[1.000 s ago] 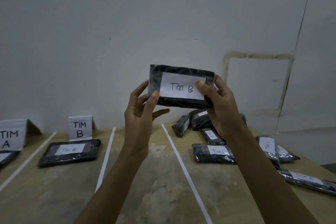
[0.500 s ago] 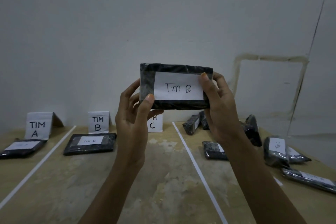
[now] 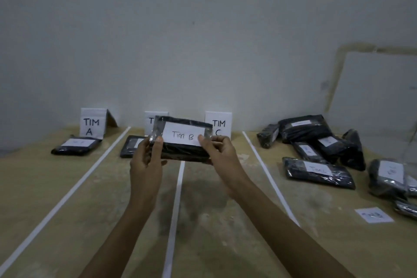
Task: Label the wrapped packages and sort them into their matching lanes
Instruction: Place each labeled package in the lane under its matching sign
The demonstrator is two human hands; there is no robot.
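The tabletop (image 3: 90, 221) is bare wood, split into lanes by three white tape lines (image 3: 173, 210) that run away from the person. Two bare forearms reach out over the middle line. Near the right edge, a loose paper slip (image 3: 374, 215) lies flat; its writing is too blurred to read.

Further out, both hands hold one black-wrapped package (image 3: 185, 153) clear of the tabletop, above the far end of the middle line. The left hand (image 3: 146, 160) grips its left end, thumb on the front and fingers curled behind. The right hand (image 3: 221, 153) grips the right end, thumb pressed at the lower right corner of the white label (image 3: 182, 136). The label faces the camera and reads "Tim B".

Right of the third line lies a loose pile of packages (image 3: 316, 171), black-wrapped with white labels, some flat, some leaning on each other.

Beyond the hands, one flat packet (image 3: 75, 146) lies in the leftmost lane, just before the TIM A sign (image 3: 92, 125). A second packet (image 3: 132, 145) lies in the next lane, partly hidden by the left hand. The TIM B sign (image 3: 153, 119) stands behind it, mostly covered by the held package. The TIM C sign (image 3: 218, 123) stands just to its right. All three signs stand along a plain grey-white wall (image 3: 203, 40).
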